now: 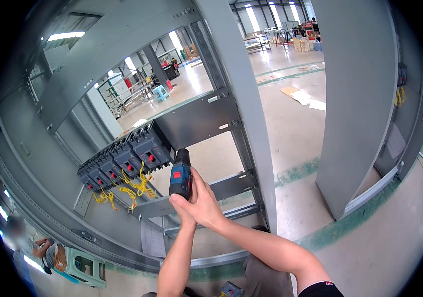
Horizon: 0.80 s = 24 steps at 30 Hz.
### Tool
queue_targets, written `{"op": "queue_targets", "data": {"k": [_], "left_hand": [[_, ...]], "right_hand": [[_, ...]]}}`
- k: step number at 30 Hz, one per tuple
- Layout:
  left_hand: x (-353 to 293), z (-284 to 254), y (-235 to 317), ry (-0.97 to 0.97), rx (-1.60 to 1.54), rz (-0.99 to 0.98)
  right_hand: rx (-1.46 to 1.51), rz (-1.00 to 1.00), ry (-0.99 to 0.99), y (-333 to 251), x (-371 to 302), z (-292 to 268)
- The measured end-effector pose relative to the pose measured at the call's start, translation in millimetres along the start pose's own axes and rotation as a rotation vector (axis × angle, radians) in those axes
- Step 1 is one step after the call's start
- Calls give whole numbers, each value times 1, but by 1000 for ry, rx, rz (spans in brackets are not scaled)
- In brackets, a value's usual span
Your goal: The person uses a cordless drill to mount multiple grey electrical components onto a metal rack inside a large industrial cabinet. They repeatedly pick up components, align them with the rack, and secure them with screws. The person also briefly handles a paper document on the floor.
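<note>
A blue and black cordless drill (179,182) with red parts is held in front of me, its black chuck pointing up and away. My right hand (203,202) is closed round its right side. My left hand (183,214) is closed at its lower end, partly hidden behind the right. The chuck is close to the right end of a row of dark grey circuit breakers (150,154) with red switches, on a grey crosspiece (196,121). Whether the drill's tip touches anything cannot be seen. Yellow wires (139,187) hang in bundles from the breakers.
A grey metal cabinet frame (251,99) surrounds the crosspieces, and a second cabinet (357,109) stands right. Another breaker (232,289) is low by my legs. At lower left, a person (38,247) is near a pale green stool (84,267). Cardboard and papers (303,97) lie on the floor.
</note>
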<state>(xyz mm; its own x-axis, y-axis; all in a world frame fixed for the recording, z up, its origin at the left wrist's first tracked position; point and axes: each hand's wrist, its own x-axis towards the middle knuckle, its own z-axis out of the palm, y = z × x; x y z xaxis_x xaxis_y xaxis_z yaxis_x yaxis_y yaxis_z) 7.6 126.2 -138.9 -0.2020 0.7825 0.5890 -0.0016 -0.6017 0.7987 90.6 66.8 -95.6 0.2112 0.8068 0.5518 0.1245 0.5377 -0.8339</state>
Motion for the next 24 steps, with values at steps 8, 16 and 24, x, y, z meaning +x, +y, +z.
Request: {"op": "queue_targets", "data": {"k": [8, 16, 24], "left_hand": [[2, -11, -27, -15, 208, 67], [5, -11, -8, -143, 165, -20], [6, -1, 8, -47, 181, 54]], "right_hand": [[73, 23, -31, 4, 4, 0], [99, -52, 47, 3, 6, 0], [-143, -68, 65, -5, 5, -4]]}}
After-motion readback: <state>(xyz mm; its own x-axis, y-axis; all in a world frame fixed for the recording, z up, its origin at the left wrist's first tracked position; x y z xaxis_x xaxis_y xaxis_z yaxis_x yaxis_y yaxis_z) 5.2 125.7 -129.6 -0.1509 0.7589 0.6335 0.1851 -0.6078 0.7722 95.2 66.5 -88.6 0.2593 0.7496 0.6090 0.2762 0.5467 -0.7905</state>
